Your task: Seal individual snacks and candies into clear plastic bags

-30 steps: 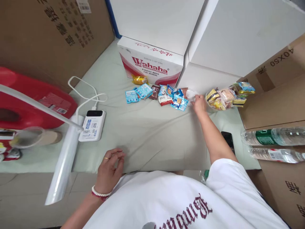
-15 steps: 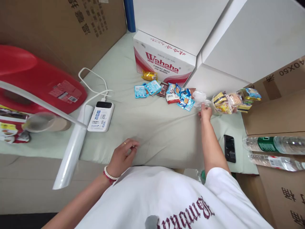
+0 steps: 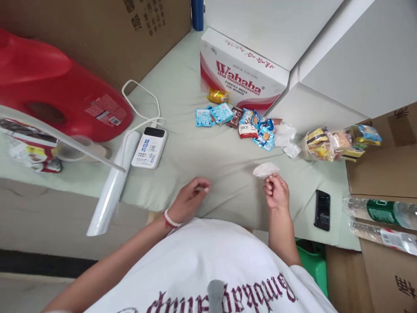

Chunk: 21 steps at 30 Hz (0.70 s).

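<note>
My right hand (image 3: 276, 191) pinches a small, thin, clear plastic bag (image 3: 265, 170) above the cloth-covered table. Beyond it lie more crumpled clear plastic bags (image 3: 286, 137). To their left is a row of small wrapped snacks: blue packets (image 3: 222, 113), a brown cocoa packet (image 3: 235, 117), a red and white packet (image 3: 247, 130) and a yellow one (image 3: 218, 95). On their right stands a clear bag of snacks (image 3: 321, 144). My left hand (image 3: 192, 196) hovers near the front edge, open and holding nothing, its fingers loosely bent and slightly blurred.
A Wahaha carton (image 3: 241, 78) stands behind the snacks. To the left are a white power bank (image 3: 150, 148) with a cable, a plastic roll (image 3: 112, 187) and a red jug (image 3: 65, 87). On the right lie a phone (image 3: 322, 210) and two plastic bottles (image 3: 382, 213).
My right hand has drawn back from the pile toward me, bringing a clear plastic bag with it. My left hand has moved a little to the right. The camera view has shifted.
</note>
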Motion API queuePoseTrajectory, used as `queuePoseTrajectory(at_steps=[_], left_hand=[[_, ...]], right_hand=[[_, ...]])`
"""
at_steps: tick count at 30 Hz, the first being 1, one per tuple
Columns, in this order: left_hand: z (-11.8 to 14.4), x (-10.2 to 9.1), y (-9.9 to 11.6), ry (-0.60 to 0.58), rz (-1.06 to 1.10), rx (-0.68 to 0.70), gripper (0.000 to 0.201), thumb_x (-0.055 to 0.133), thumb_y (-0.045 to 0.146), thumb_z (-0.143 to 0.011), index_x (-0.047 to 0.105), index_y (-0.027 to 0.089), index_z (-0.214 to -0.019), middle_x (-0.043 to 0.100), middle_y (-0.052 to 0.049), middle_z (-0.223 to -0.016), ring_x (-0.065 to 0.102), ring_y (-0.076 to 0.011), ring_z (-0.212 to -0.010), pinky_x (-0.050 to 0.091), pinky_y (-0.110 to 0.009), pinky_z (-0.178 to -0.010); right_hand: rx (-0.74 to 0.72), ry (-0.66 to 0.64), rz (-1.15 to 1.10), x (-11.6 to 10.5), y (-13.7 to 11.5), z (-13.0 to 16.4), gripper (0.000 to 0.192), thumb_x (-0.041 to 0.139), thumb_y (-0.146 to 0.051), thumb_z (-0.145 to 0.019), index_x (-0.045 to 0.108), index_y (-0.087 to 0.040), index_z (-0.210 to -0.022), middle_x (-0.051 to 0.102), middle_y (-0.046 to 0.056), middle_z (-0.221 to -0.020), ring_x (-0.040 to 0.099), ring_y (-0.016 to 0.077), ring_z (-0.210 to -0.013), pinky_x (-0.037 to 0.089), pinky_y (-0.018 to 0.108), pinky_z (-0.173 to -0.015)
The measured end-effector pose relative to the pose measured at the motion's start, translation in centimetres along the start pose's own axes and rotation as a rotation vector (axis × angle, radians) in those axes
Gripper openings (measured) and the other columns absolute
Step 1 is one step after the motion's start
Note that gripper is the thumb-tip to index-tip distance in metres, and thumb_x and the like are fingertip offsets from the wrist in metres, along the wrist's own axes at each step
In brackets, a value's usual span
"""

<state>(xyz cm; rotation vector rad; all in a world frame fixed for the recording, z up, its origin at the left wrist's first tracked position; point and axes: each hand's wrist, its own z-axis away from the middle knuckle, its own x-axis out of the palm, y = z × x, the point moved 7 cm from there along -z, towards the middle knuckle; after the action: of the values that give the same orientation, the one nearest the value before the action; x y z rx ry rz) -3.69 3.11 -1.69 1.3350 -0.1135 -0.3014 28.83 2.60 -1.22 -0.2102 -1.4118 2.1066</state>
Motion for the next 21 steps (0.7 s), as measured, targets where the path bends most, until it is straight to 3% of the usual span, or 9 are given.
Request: queuePoseTrajectory(at_steps=[3,6,8,12,15,19,21], left_hand=[[-3.2,4.0,1.4,-0.105,0.215,-0.013,0.055,0.078,0.057,-0.079,0.063,0.020,-0.117,0.066,-0.012,-0.120,0.065,-0.0222,-0.102,0.055,-0.029,-0.072],[-5.0,8.3,1.9,-0.332,0.326,-0.061,0.055,0.085,0.060,-0.071,0.068,0.016,-0.099,0.067,-0.006,-0.092,0.061,-0.0167,-0.079,0.051,-0.026,-0.062],[-5.3,9.6,1.7,-0.357,0.364,-0.087,0.054,0.083,0.063,-0.072,0.069,0.014,-0.088,0.061,-0.001,-0.074,0.054,-0.0124,-0.066,0.044,-0.024,-0.057],[-5.0,9.6,0.7,-0.251,0.424,-0.120,0.057,0.079,0.067,-0.077,0.072,0.012,-0.091,0.060,0.000,-0.071,0.048,-0.0104,-0.063,0.037,-0.024,-0.057],[-4.3,9.0,0.5,-0.213,0.366,-0.101,0.058,0.076,0.067,-0.079,0.071,0.012,-0.098,0.065,-0.004,-0.082,0.053,-0.0140,-0.071,0.042,-0.027,-0.065],[-3.2,5.4,2.2,0.184,0.015,0.148,0.055,0.085,0.055,-0.073,0.068,0.019,-0.110,0.066,-0.009,-0.105,0.057,-0.0200,-0.089,0.049,-0.033,-0.079],[-2.6,5.5,3.4,0.156,-0.151,0.295,0.044,0.086,0.048,-0.073,0.071,0.022,-0.106,0.067,-0.009,-0.105,0.058,-0.0229,-0.095,0.049,-0.038,-0.088]], right_hand=[[0.214,-0.101,0.017,2.2,3.0,3.8,0.035,0.084,-0.030,-0.060,0.057,-0.021,-0.081,0.053,-0.009,-0.061,0.032,0.0021,-0.043,0.018,0.011,-0.034],[0.227,-0.166,0.093,3.3,3.8,5.6,0.033,0.086,-0.034,-0.061,0.061,-0.020,-0.079,0.052,-0.008,-0.061,0.032,0.0023,-0.043,0.019,0.013,-0.034],[0.132,-0.172,0.121,3.3,3.2,6.0,0.032,0.086,-0.039,-0.068,0.065,-0.020,-0.083,0.057,-0.006,-0.067,0.038,0.0037,-0.047,0.027,0.014,-0.036],[0.059,-0.220,0.152,3.1,2.5,6.0,0.039,0.084,-0.054,-0.075,0.073,-0.022,-0.095,0.066,0.001,-0.089,0.054,0.0097,-0.067,0.042,0.017,-0.046],[0.156,-0.341,0.186,4.0,3.6,5.8,0.041,0.090,-0.053,-0.067,0.072,-0.021,-0.084,0.060,-0.002,-0.071,0.051,0.0106,-0.063,0.041,0.018,-0.045],[0.127,-0.300,0.159,4.9,4.0,5.0,0.041,0.094,-0.050,-0.062,0.068,-0.021,-0.075,0.051,-0.006,-0.058,0.043,0.0076,-0.052,0.033,0.017,-0.040],[0.129,-0.311,0.154,5.5,4.2,4.9,0.042,0.094,-0.050,-0.061,0.066,-0.021,-0.073,0.050,-0.006,-0.057,0.041,0.0069,-0.050,0.030,0.017,-0.039]])
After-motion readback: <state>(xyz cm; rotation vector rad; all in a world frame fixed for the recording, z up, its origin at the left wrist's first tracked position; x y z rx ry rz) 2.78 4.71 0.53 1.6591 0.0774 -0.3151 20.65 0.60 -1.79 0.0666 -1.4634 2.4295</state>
